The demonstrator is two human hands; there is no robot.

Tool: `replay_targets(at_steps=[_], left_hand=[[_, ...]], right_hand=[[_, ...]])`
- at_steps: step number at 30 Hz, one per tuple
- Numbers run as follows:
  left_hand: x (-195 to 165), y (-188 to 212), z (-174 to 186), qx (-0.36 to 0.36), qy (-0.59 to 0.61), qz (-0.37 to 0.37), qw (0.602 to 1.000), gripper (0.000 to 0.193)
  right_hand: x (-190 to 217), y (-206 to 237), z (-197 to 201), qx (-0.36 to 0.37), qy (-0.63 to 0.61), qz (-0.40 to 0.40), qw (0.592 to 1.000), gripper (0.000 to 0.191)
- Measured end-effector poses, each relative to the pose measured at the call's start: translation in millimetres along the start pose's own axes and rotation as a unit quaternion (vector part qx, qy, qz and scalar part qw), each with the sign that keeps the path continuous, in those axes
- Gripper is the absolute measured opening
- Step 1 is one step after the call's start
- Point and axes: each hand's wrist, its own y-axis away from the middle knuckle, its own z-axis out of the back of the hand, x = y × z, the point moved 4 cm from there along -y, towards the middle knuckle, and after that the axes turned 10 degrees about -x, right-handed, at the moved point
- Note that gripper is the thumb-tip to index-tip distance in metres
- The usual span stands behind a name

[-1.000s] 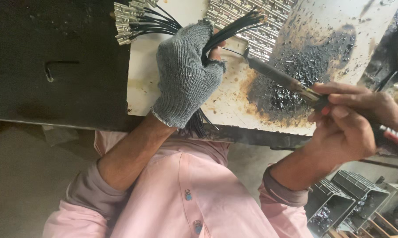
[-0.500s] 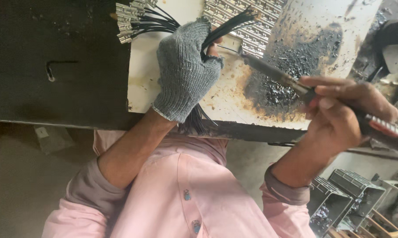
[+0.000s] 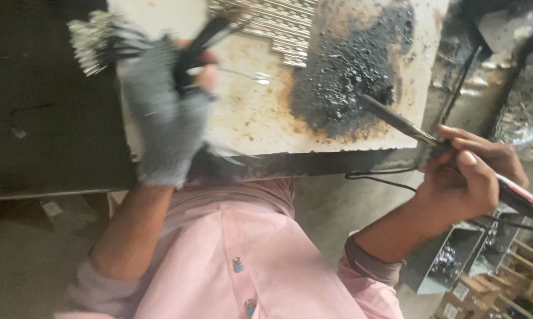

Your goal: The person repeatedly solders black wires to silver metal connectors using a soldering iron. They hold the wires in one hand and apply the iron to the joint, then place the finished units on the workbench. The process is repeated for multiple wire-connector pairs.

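My left hand (image 3: pixel 169 112) wears a grey knit glove and is blurred. It grips a bundle of black wires (image 3: pixel 201 41) whose metal ends (image 3: pixel 92 44) fan out to the left. My right hand (image 3: pixel 470 177), bare, holds a soldering iron (image 3: pixel 399 121) by its red handle (image 3: pixel 523 201). The iron's tip rests at the lower right of a black burnt patch (image 3: pixel 349 65) on a white board (image 3: pixel 260 118). A thin shiny wire (image 3: pixel 246 74) sticks out from the gloved hand toward the patch. The two hands are well apart.
Rows of small metal strips (image 3: pixel 278 23) lie at the board's far edge. A dark bench top (image 3: pixel 48 112) lies left of the board. A black cable (image 3: pixel 384 178) hangs below the board's front edge. Metal trays (image 3: pixel 455 260) and wooden crates (image 3: pixel 529 277) stand on the floor at lower right.
The soldering iron's tip has left the wires by my gloved hand and swung right onto the black patch. My left hand with the wire bundle is in motion and blurred.
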Motion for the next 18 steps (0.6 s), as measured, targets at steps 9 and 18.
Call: replay_targets(at_steps=[9, 18], left_hand=[[-2, 14, 47, -0.018, -0.096, 0.03, 0.995, 0.006], [-1, 6, 25, 0.042, -0.122, 0.004, 0.992, 0.009]], right_hand=[[-2, 2, -4, 0.013, 0.023, -0.042, 0.999, 0.02], [12, 30, -74, 0.065, -0.022, 0.143, 0.987, 0.008]])
